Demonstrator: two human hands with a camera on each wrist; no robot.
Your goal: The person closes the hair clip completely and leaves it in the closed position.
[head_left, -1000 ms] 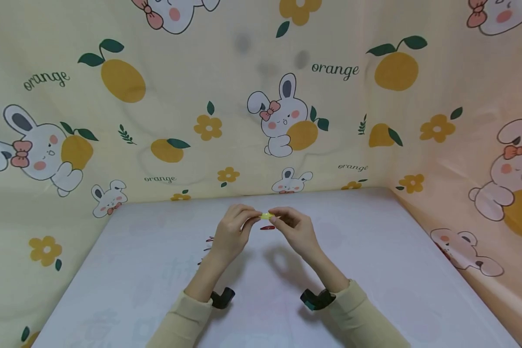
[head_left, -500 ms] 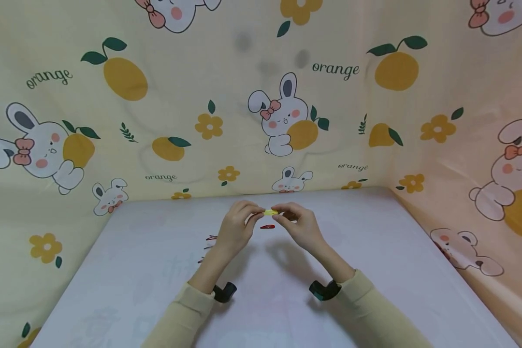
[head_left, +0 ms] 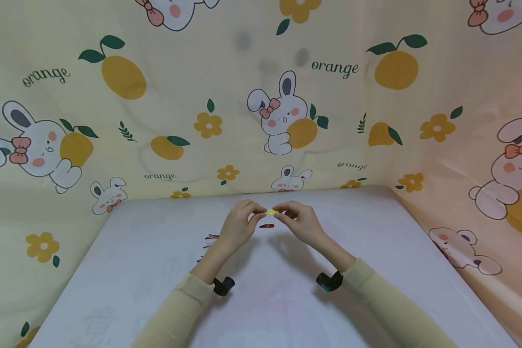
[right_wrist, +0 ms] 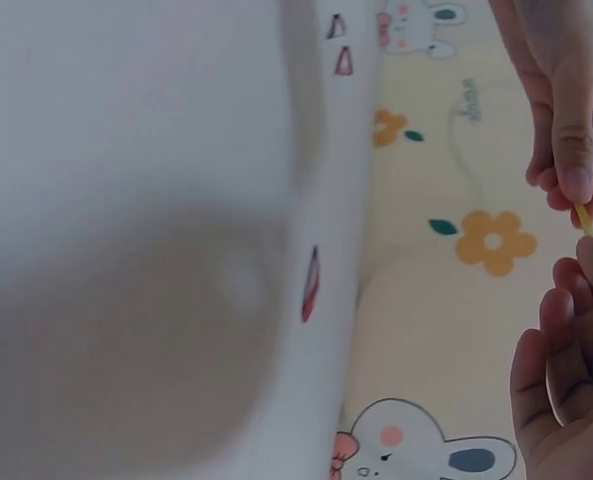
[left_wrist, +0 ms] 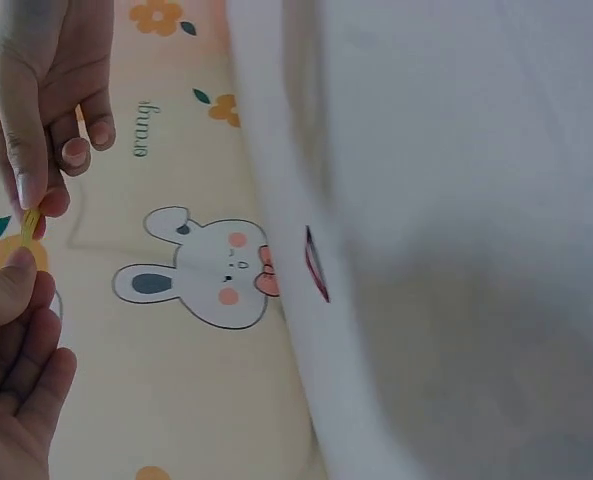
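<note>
Lying at left: thin red pieces (head_left: 209,240) on the white table (head_left: 261,299), partly screened by the left forearm (head_left: 212,261) in the head view; the right wrist view gives two of them triangular outlines.
Left hand: pinching one end of a small yellow piece between thumb and fingers, the left hand (head_left: 238,226) has its bent lower fingers and palm shown by the left wrist camera.
Yellow piece: the yellow piece (head_left: 271,211) is held between both hands, raised off the table; the wrist views set it near the printed cloth's (right_wrist: 426,330) pattern.
Red clip: resting on the table, the red clip (head_left: 267,225) appears just below the hands from the head, its slit plain in the right wrist view.
Right hand: gripping the other end, thumb against fingers, the right hand (head_left: 301,224) has its palm side shown by its own wrist camera.
</note>
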